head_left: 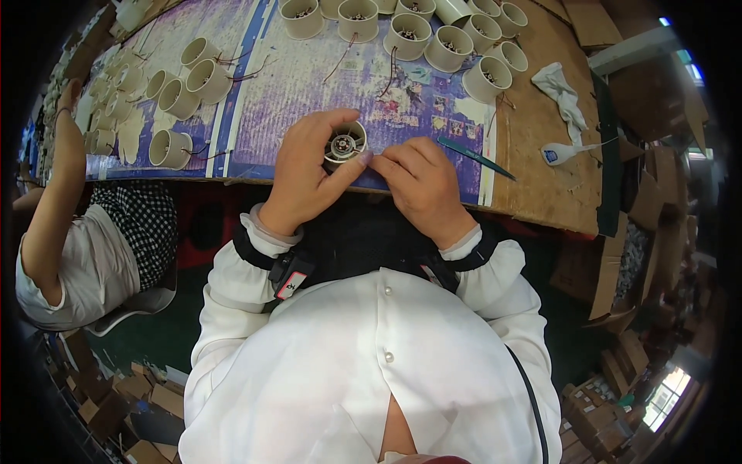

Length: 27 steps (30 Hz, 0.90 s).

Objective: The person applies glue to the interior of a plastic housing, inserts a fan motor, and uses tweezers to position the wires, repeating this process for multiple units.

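Note:
My left hand is wrapped round a cream-coloured cylindrical housing near the table's front edge. The housing's open end faces up, showing a spoked round part with a hub inside. Close by its right side, my right hand is closed in a pinch at the tip of my left thumb. What sits between those right fingertips is too small to make out. A slim teal tweezer-like tool lies just beyond my right hand.
Several similar housings with thin wires stand along the back; more sit on the left. A white cloth and a small white squeeze bottle lie on the right. Another person's arm reaches in at far left. Cardboard boxes flank the table.

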{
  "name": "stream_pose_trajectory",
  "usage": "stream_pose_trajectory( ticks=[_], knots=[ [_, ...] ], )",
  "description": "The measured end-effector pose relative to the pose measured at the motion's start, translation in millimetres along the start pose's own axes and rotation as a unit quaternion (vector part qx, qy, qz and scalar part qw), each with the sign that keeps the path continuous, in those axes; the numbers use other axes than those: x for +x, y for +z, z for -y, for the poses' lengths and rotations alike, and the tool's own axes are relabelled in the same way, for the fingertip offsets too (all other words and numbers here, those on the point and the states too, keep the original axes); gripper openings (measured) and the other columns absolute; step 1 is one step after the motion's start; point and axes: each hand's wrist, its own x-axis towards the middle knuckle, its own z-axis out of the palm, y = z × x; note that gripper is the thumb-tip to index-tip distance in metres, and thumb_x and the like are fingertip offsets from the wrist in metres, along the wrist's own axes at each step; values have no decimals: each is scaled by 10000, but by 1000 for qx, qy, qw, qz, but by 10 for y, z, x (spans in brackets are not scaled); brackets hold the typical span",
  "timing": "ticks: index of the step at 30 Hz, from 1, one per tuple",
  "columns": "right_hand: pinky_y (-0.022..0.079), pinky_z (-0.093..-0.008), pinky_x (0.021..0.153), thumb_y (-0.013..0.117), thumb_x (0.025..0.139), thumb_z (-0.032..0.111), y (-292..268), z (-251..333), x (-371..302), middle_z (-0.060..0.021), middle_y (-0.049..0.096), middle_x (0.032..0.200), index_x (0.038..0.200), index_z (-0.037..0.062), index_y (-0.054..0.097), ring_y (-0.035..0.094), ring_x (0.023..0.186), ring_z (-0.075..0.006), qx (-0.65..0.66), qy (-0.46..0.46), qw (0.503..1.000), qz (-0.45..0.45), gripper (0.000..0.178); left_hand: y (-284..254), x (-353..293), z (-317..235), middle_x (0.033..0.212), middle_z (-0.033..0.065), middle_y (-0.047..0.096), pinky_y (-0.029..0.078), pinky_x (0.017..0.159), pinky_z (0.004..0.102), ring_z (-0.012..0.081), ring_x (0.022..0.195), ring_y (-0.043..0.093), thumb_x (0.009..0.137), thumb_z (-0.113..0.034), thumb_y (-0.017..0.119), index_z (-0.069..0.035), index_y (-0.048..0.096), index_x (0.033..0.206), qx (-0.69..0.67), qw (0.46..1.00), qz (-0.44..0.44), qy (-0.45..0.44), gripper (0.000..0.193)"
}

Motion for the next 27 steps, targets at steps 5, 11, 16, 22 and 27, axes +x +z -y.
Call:
stream_pose_trajectory(
  ticks=[5,11,16,22,27],
  knots=[
    [494,-364,694,735,714,-10,-29,-1,30,-49,644,901,988,69,735,588,812,-255,-10,16,999,48,285,20,-4,-4,1104,126,675,485,894,422,335,1006,637,817,-169,767,-65,614,1248,48,999,-8,12,469],
    [489,-361,677,720,691,1,-49,-22,-8,-45,637,893,1034,78,747,587,806,-242,3,27,999,31,353,-8,20,-12,1124,132,672,509,879,349,278,1004,661,853,-104,740,-46,596,1284,43,999,-4,31,458],
    [494,-360,690,707,703,21,-56,-21,-28,-44,636,899,1076,73,745,590,811,-240,-8,-4,999,42,378,-15,13,14,1124,129,678,499,876,411,326,1007,650,810,-167,768,-63,624,1240,22,1000,-6,2,465],
    [499,-355,699,678,727,38,-87,-5,-63,-56,626,941,1092,47,730,587,829,-238,-42,-29,997,56,369,-37,14,0,1184,134,674,501,918,375,295,1051,655,850,-120,729,-41,603,1275,49,998,18,18,449],
    [497,-347,727,653,756,69,-120,65,-11,-62,616,995,1101,29,708,587,872,-233,-85,-46,991,97,351,-9,6,26,1189,142,673,501,910,378,313,1043,653,826,-118,733,-43,612,1266,86,994,8,61,463]
  ],
)
